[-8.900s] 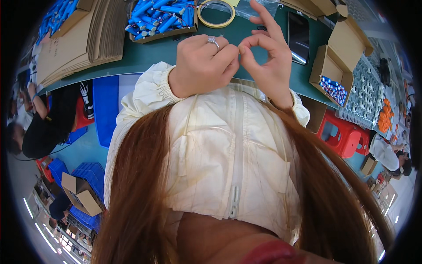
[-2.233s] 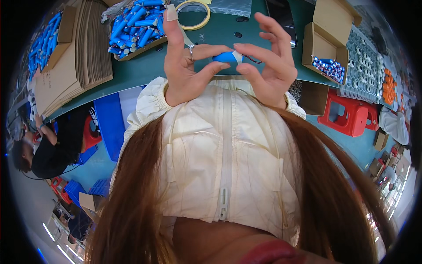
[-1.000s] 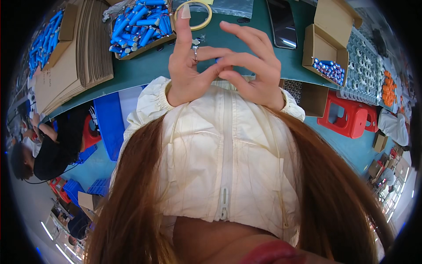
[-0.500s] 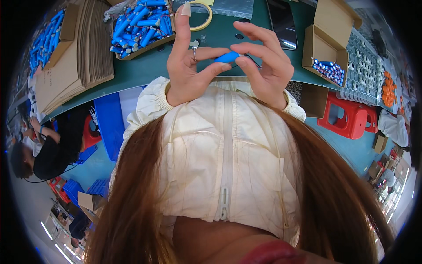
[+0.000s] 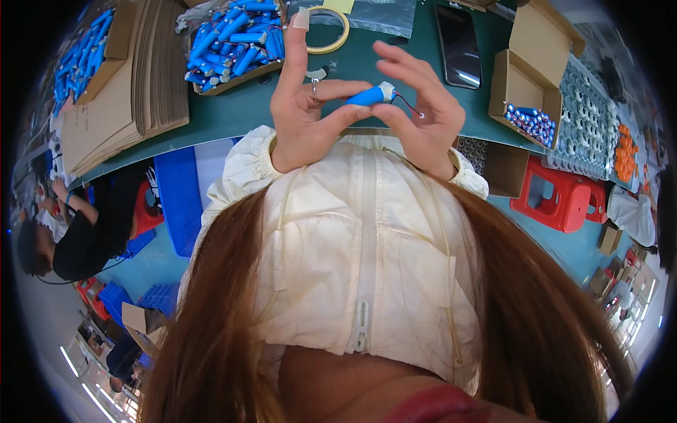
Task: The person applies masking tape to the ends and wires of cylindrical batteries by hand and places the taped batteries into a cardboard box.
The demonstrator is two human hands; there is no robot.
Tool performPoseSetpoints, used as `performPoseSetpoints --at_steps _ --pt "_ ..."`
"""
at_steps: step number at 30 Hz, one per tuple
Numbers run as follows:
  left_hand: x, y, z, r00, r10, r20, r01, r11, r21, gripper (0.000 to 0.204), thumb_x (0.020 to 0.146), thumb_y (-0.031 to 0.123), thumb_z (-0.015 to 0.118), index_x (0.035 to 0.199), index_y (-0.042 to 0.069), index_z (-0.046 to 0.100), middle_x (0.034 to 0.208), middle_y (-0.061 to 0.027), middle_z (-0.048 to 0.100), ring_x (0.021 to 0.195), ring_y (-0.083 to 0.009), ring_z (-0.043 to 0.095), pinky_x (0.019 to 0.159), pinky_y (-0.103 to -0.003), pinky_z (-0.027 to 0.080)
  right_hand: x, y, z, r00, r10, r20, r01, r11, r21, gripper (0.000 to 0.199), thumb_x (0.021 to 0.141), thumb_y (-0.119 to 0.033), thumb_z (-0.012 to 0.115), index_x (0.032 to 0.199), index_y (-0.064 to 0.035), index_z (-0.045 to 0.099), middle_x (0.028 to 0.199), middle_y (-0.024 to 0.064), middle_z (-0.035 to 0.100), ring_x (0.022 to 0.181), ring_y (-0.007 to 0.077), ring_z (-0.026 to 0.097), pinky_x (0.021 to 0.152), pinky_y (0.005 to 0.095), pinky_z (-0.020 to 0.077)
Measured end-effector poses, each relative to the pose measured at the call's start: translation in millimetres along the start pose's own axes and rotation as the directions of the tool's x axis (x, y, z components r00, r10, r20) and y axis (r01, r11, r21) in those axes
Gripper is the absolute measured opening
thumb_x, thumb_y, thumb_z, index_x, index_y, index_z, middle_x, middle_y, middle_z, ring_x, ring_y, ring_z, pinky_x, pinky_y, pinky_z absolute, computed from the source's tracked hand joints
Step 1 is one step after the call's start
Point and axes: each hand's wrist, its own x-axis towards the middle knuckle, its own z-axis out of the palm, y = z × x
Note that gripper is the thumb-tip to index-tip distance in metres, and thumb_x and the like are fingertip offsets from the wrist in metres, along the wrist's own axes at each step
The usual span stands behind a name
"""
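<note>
Between the thumb and index finger of my left hand (image 5: 297,130) is a blue wrapped battery (image 5: 363,97), held over the near edge of the green table (image 5: 374,67). Its white-covered end points to the right, and thin dark and red wires run from it to a small white connector (image 5: 421,115) by my right palm. My right hand (image 5: 434,120) has its fingers apart, its thumb tip just below the white end; whether it touches I cannot tell. A small pale curved piece (image 5: 317,74) lies behind my left ring finger.
Blue batteries (image 5: 233,42) fill a box at the back left, beside stacked cardboard (image 5: 159,77). A tape roll (image 5: 345,34) and a phone (image 5: 459,46) lie behind my hands. Rightward stand an open carton (image 5: 525,77) of small cells and a clear tray (image 5: 582,106). A person (image 5: 88,233) sits at left.
My right fingers have parted and lifted off the battery's right end, uncovering its white end and wires. The battery stays in my left hand. The view has shifted slightly.
</note>
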Motion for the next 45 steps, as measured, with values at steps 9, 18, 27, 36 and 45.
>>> performPoseSetpoints --at_steps 9,18,27,36,45 --pt "7.2 2.7 2.6 0.987 0.137 -0.082 -0.111 0.958 0.266 0.095 0.065 -0.005 0.07 0.139 -0.007 0.009 0.111 -0.0148 0.061 0.089 -0.0152 0.063 0.087 -0.025 0.042 -0.1 1.7 5.4 0.996 -0.064 -0.068 0.061 0.997 -0.056 0.024 0.065 0.003 0.07 0.088 0.0065 0.064 0.1 0.0196 0.063 0.088 0.0266 0.06 0.076 0.0317 0.0476" --pt "8.7 11.3 -1.2 0.991 0.137 0.004 -0.132 0.943 0.305 0.097 0.068 -0.01 0.065 0.14 -0.003 0.001 0.143 -0.0217 0.023 0.089 -0.0204 0.064 0.083 -0.028 0.047 -2.8 0.9 10.2 0.988 -0.031 -0.148 0.0 0.978 -0.207 0.022 0.065 0.003 0.072 0.085 0.0064 0.064 0.102 0.0231 0.062 0.085 0.0284 0.06 0.076 0.0345 0.0479" --pt "8.8 16.1 -3.2 0.984 0.171 -0.041 -0.148 0.932 0.332 0.095 0.067 -0.009 0.065 0.141 -0.001 0.006 0.144 -0.0198 0.023 0.089 -0.0226 0.065 0.083 -0.029 0.047 7.8 -4.7 18.6 0.976 -0.156 -0.154 0.095 0.933 -0.346 0.03 0.063 0.001 0.074 0.092 0.0011 0.066 0.118 0.0233 0.053 0.087 0.0276 0.058 0.075 0.0333 0.0483" --pt "4.9 21.8 -9.4 0.987 0.139 -0.08 -0.096 0.912 0.399 0.095 0.066 -0.01 0.066 0.14 -0.002 0.007 0.143 -0.021 0.024 0.09 -0.0204 0.064 0.083 -0.028 0.047 13.2 -3.8 23.8 0.967 -0.254 -0.023 0.221 0.882 -0.416 0.028 0.06 0.0 0.074 0.087 -0.0064 0.071 0.114 0.0193 0.057 0.089 0.0294 0.056 0.076 0.0335 0.048" --pt "1.0 45.6 -59.5 0.926 0.163 -0.34 -0.029 0.93 0.366 0.096 0.072 -0.011 0.061 0.142 0.005 -0.003 0.083 -0.0179 0.065 0.076 -0.0228 0.065 0.065 -0.03 0.053 9.2 3.1 25.0 0.934 -0.351 0.065 0.351 0.869 -0.348 0.029 0.054 -0.001 0.076 0.081 -0.0078 0.07 0.112 0.0196 0.057 0.083 0.0281 0.056 0.066 0.0312 0.0486"
